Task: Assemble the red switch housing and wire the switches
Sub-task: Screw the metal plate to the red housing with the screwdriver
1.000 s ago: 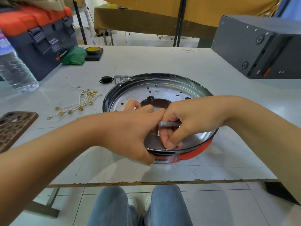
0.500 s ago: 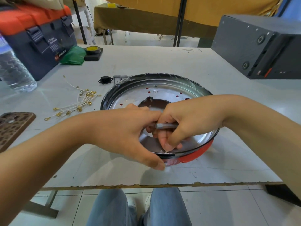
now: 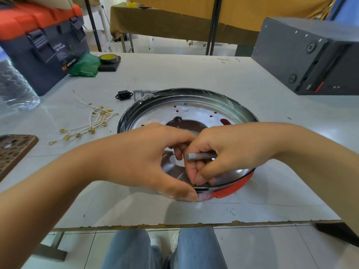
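The round red housing point(image 3: 232, 190) with its shiny metal inner plate point(image 3: 196, 111) lies upside down near the table's front edge. My left hand point(image 3: 143, 162) grips the near rim, thumb pressed on the outer wall by a small black part point(image 3: 202, 189). My right hand point(image 3: 223, 152) holds a grey metal tool point(image 3: 200, 156) across its fingers while its fingertips pinch at the rim beside that black part. A bundle of white wires with brass terminals point(image 3: 91, 121) lies to the left. A black power socket point(image 3: 123, 95) and a grey switch block point(image 3: 140, 94) sit behind the housing.
A navy and orange toolbox point(image 3: 42, 41) stands at the back left with a green bag point(image 3: 84, 65) and a yellow tape roll point(image 3: 108, 59). There is a water bottle point(image 3: 13, 84) at the far left, a brown phone case point(image 3: 13, 150) nearby, and a dark grey box point(image 3: 310, 55) at the right.
My left hand has slid nearer along the rim, its thumb now on the outer wall. The right hand keeps the tool and stays at the same spot.
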Motion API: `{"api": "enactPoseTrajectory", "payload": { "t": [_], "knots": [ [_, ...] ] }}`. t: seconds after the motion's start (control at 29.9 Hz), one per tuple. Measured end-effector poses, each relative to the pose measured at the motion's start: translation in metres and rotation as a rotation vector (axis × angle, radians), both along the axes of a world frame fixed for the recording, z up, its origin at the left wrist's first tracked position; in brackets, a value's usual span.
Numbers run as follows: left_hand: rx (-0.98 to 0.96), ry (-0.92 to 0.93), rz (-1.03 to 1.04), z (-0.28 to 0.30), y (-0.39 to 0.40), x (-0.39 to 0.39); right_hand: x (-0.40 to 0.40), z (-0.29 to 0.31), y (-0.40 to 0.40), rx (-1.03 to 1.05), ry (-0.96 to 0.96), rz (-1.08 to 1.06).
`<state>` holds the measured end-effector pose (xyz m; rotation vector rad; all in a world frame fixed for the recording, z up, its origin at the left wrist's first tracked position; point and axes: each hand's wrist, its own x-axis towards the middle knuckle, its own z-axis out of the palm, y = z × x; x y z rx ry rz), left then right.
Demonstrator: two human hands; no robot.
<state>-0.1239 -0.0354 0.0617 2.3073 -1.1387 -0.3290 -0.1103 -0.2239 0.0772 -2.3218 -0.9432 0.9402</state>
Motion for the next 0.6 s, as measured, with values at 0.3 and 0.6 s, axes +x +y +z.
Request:
{"api": "enactPoseTrajectory", "payload": {
  "t": [0.3, 0.6],
  "knots": [
    [-0.323, -0.305, 0.551, -0.041, 0.032, -0.007, -0.004, -0.003, -0.003, 0.01, -0.028, -0.034],
    [-0.815, 0.485, 0.941, -0.069, 0.024, -0.06, -0.016, -0.002, -0.004, 0.047, -0.043, -0.095]
  ]
}}
